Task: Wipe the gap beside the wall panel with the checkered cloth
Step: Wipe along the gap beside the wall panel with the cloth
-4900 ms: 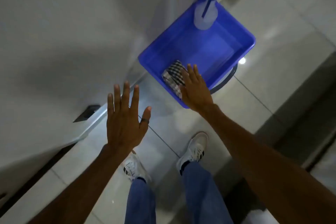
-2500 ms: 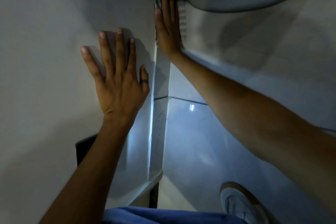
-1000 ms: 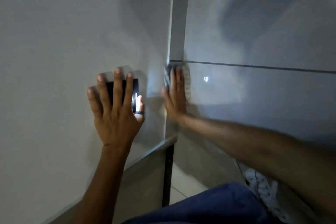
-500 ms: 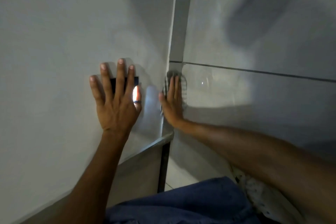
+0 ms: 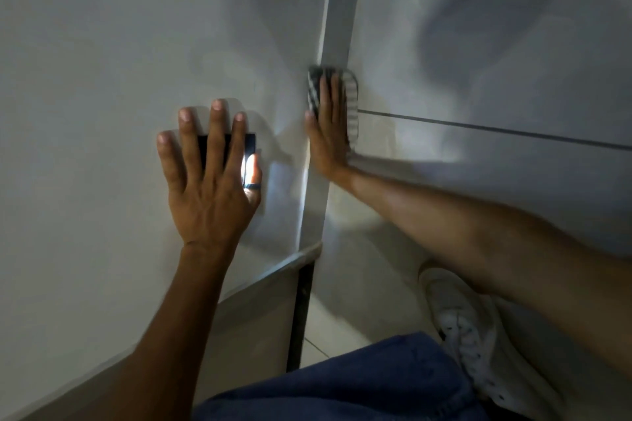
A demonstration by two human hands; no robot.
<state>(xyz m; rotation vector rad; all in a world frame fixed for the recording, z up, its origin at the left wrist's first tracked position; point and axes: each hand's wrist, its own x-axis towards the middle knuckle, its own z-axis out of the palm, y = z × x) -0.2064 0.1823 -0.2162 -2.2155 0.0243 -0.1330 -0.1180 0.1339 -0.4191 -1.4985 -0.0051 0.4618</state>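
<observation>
My right hand (image 5: pixel 329 137) lies flat, fingers straight, pressing the black-and-white checkered cloth (image 5: pixel 352 97) into the narrow vertical gap (image 5: pixel 337 10) between the grey wall panel (image 5: pixel 102 44) and the tiled wall (image 5: pixel 478 44). The cloth shows around my fingertips and along the hand's right side; most of it is hidden under the palm. My left hand (image 5: pixel 208 174) rests spread flat on the wall panel, fingers apart, covering a dark rectangular cut-out (image 5: pixel 251 143) with a bright light at its lower right. It holds nothing.
The panel's lower edge (image 5: pixel 273 270) runs diagonally, with a dark post (image 5: pixel 301 314) under its corner. My blue-jeaned leg (image 5: pixel 359 383) and white sneaker (image 5: pixel 468 325) are at the bottom. A dark grout line (image 5: pixel 496 128) crosses the tiled wall.
My right hand has slid the cloth up along the gap, past the grout line. My left hand stays planted on the panel over the cut-out.
</observation>
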